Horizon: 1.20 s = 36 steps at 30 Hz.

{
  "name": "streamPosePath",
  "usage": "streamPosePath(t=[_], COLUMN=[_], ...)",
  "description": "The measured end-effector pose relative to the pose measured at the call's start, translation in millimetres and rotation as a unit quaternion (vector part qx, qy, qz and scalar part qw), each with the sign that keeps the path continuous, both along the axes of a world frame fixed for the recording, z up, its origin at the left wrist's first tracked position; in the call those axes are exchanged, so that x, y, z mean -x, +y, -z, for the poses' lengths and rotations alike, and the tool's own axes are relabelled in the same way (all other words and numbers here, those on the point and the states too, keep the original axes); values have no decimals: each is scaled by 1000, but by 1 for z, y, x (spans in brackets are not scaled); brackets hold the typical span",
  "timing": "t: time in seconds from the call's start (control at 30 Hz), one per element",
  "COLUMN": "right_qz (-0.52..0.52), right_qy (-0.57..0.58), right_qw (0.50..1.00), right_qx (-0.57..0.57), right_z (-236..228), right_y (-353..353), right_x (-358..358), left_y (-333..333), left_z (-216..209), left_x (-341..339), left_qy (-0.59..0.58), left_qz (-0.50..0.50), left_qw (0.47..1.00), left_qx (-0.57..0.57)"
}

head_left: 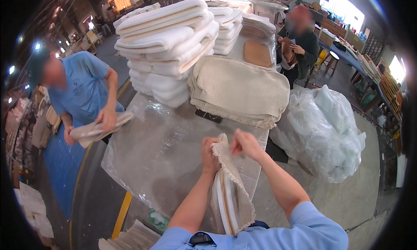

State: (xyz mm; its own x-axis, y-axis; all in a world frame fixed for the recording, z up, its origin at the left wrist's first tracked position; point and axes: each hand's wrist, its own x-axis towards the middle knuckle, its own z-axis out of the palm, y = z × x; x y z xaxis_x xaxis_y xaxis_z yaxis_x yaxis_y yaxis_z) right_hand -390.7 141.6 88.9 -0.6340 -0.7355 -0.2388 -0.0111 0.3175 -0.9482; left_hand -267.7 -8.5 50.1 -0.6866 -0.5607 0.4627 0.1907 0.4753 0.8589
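Observation:
My left hand (209,153) and my right hand (246,144) both grip the top edge of a beige fabric cover (236,185) with a frayed rim. A white foam pad (224,202) with a tan stripe sticks out of it, hanging down toward my chest. The cover hangs over the near edge of a table wrapped in clear plastic film (160,150). Beyond my hands lies a stack of flat beige covers (239,89), and behind that a tall pile of white foam pads (167,46).
A person in a blue shirt (82,89) stands at the table's left, holding a beige cover (97,129). Another person (299,43) sits at the far end. A big clear plastic bag (323,128) stands on the floor to the right. A small black object (208,116) lies on the table.

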Motion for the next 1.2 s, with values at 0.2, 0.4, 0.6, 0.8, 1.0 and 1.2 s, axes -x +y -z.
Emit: streamPosePath(t=[0.2,0.4,0.6,0.8,1.0,1.2], right_qz=[58,75,59,77,62,49], right_qy=[-98,-211,-205,-171,-62,-101], right_qw=[981,955,963,972,992,990], right_qx=[154,194,167,142,91,84], right_z=[44,62,52,54,43,41], right_y=[-55,-69,-76,-71,-82,-81], right_x=[1,-12,-12,-14,-19,-18], left_y=[-10,-5,-8,-1,-56,-19], left_z=[14,8,15,18,-4,-47], left_x=[1,-3,-3,-3,-12,-16], left_qy=[-1,-2,6,-10,-155,-346], left_qz=[4,-3,-10,1,66,1], left_qw=[1000,1000,1000,990,976,918], left_qx=[-2,-8,-21,-139,-137,191])
